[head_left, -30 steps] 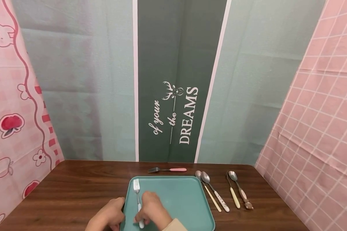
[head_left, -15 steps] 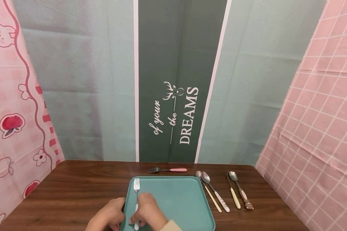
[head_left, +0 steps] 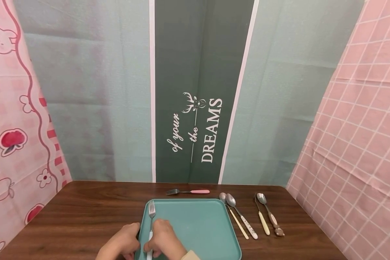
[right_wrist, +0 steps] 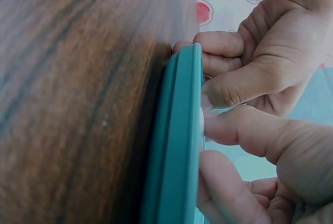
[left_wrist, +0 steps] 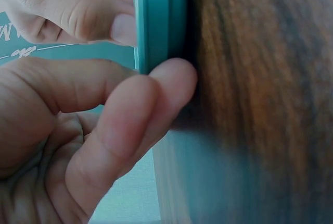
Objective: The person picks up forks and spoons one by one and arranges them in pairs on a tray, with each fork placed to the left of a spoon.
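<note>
Head view: white-handled metal fork (head_left: 151,220) lies along the left edge of the teal square plastic tray (head_left: 198,224) on the dark wood surface (head_left: 84,216), long axis running near to far, tines pointing away from the person. Right hand (head_left: 162,240) curls round the fork's handle. Left hand (head_left: 121,245) grips the tray's left rim. The wrist views hide the fork but show, close up, fingertips (left_wrist: 169,78) and a thumb (right_wrist: 234,86) pinching the teal rim (right_wrist: 179,146). Pink-handled fork (head_left: 188,191) lies crosswise beyond the tray.
</note>
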### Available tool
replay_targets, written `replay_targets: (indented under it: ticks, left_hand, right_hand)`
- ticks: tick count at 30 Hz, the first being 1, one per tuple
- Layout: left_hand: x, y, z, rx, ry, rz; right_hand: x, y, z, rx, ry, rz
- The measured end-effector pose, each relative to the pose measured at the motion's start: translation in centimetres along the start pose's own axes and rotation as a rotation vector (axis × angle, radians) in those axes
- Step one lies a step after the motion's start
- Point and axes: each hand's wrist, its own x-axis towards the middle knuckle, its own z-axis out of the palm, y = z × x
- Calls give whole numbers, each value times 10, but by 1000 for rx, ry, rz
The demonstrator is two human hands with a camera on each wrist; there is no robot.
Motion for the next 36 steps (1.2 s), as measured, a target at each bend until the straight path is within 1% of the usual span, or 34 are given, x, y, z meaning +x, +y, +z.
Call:
replay_targets:
  ticks: [2, 7, 10, 13, 20, 26, 28, 33, 36]
  left_hand:
    - [0, 0, 0, 0, 2, 0]
    - [-1, 0, 1, -10, 14, 19]
    - [-2, 0, 2, -4, 18, 43]
    - [-2, 0, 2, 4, 17, 54]
    - [0, -1, 2, 7, 6, 32]
    - [0, -2, 0, 2, -5, 24]
    - [0, -2, 0, 0, -13, 22]
    - [0, -1, 0, -1, -19, 4]
    - [0, 0, 0, 1, -16, -12]
  right_hand:
    - [0, 0, -1, 18, -10, 7]
    - [0, 0, -1, 55, -6, 1]
    - [1, 1, 0, 60, 2, 4]
    - [2, 1, 1, 64, 4, 12]
    - [2, 0, 0, 54, -2, 28]
    - [-1, 3, -1, 73, 3, 9]
    - [-1, 4, -3, 41, 10, -4]
    - [-2, 5, -13, -129, 1, -37]
    - [-2, 7, -19, -216, -9, -93]
